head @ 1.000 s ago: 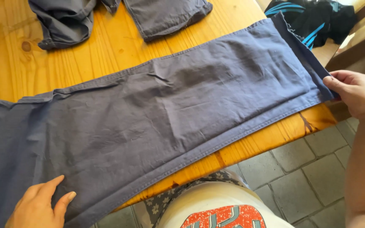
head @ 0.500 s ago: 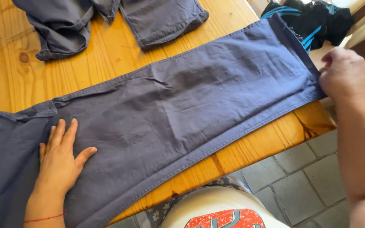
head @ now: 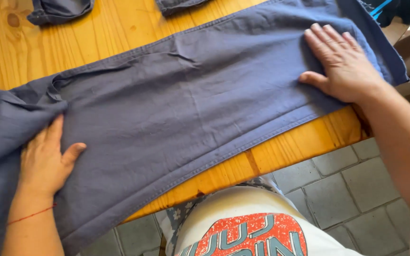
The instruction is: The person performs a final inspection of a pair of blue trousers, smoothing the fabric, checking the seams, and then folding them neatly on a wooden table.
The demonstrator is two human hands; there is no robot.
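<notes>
A pair of blue-grey trousers [head: 191,109] lay spread lengthwise across the wooden table [head: 119,33], one long edge hanging just past the near side so the leg sat flat for smoothing. The left hand [head: 46,159] pressed down near the bunched, wrinkled end, fingers together and thumb out, apparently to pin that part, while the right hand [head: 342,64] rested palm-down near the other end, fingers slightly apart, holding the cloth taut between them. More dark garments [head: 62,9] lay at the table's far edge, well apart from both hands.
</notes>
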